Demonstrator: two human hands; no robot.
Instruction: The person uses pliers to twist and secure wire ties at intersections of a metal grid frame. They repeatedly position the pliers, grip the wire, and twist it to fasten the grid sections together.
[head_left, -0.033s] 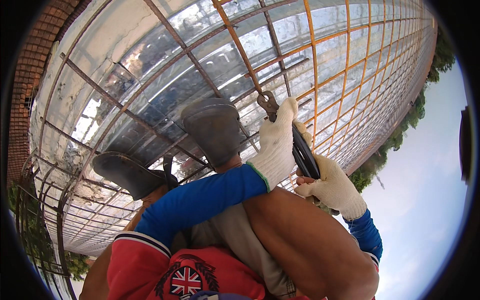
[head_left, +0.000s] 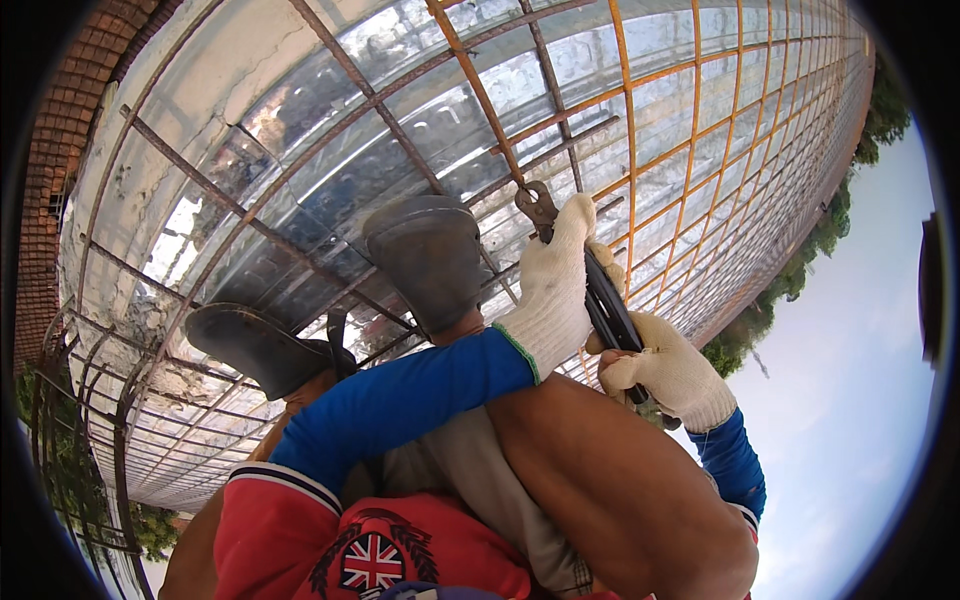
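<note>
A pair of long-handled pincers [head_left: 610, 312] slants across the middle, its rusty jaws at the end of an orange-brown rebar [head_left: 487, 100] near a bar crossing. My left hand [head_left: 558, 272], in a white knit glove, is wrapped around the pincers just below the jaws. Farther down, my gloved right hand [head_left: 672, 368] closes on the dark handles near their ends, with bare fingertips showing. Whether any tie wire sits in the jaws is too small to tell. My dark shoes [head_left: 425, 258] rest on the rebar mesh to the left of the tool.
Rebar mesh [head_left: 340, 150] spreads over shiny corrugated metal decking [head_left: 440, 130] and curves away to the right. Bent bars [head_left: 118, 420] stand at the left edge. A tiled roof [head_left: 62, 140] lies at upper left; trees [head_left: 800, 265] and sky are at right.
My right hand has shifted slightly at the handle ends, its fingers repositioned so more of the dark handle shows. My left hand and the jaws have barely moved.
</note>
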